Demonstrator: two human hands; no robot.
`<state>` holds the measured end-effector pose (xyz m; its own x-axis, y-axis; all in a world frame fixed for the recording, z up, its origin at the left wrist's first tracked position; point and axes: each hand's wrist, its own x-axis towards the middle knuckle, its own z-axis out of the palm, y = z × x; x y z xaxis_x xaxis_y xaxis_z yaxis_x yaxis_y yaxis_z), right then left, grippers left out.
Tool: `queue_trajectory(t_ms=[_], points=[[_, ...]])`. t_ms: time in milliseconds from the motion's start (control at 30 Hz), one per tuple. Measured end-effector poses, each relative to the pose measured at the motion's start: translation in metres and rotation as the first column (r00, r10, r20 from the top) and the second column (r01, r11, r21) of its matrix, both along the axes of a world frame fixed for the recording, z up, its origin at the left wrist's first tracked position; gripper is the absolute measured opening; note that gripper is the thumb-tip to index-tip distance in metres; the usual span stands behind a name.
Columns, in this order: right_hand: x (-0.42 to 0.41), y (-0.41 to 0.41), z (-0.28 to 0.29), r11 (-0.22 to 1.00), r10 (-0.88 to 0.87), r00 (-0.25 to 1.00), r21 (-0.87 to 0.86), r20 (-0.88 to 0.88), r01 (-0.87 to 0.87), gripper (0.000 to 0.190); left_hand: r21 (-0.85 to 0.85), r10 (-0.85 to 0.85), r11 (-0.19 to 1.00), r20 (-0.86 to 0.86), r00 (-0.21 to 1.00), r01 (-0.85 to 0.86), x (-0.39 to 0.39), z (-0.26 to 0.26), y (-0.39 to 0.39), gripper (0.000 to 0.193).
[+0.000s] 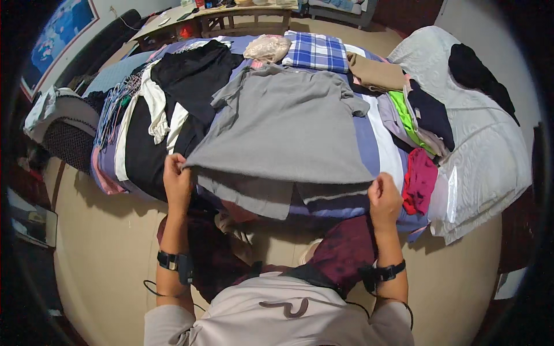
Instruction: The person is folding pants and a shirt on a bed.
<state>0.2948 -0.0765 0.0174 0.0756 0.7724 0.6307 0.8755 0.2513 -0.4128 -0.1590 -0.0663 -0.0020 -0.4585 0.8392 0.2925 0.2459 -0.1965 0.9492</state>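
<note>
A grey short-sleeved T-shirt (pixel 285 125) lies spread over the bed in front of me, its collar at the far side. My left hand (pixel 176 171) pinches the left corner of its hem. At the opposite corner, my right hand (pixel 384 194) grips the hem too. The upper layer is lifted and pulled taut between both hands, while the lower layer hangs at the bed's front edge. Left of the shirt are a black garment (pixel 192 71) and a white sleeve (pixel 156 108).
A blue plaid folded cloth (pixel 317 51) and a plastic bag (pixel 267 48) lie at the back. Brown folded fabric (pixel 375 72), a magenta garment (pixel 420 181) and a white quilt (pixel 480 138) are to the right. A wooden table (pixel 242 12) stands beyond the bed.
</note>
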Motion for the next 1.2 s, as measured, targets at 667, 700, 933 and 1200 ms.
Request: queue_trajectory(t_ms=[667,700,933,1200], points=[[-0.115,0.0,-0.037,0.651,0.734,0.543,-0.196,0.407,-0.733,0.021,-0.066,0.035,0.997,-0.009,0.999,-0.035,0.011,0.002,-0.02,0.013],[-0.11,-0.003,-0.028,0.637,0.739,0.564,-0.107,0.368,-0.763,0.021,-0.022,0.026,0.999,0.031,0.999,-0.025,0.009,0.0,-0.022,0.013],[-0.075,-0.013,-0.037,0.657,0.746,0.555,-0.273,0.367,-0.703,0.015,-0.323,0.034,0.938,-0.267,0.963,-0.123,-0.02,-0.034,-0.018,0.005],[-0.031,0.031,-0.007,0.696,0.172,0.844,-0.544,-0.508,-0.469,0.029,0.071,-0.101,0.98,-0.635,0.766,0.188,0.073,0.023,-0.008,0.029]])
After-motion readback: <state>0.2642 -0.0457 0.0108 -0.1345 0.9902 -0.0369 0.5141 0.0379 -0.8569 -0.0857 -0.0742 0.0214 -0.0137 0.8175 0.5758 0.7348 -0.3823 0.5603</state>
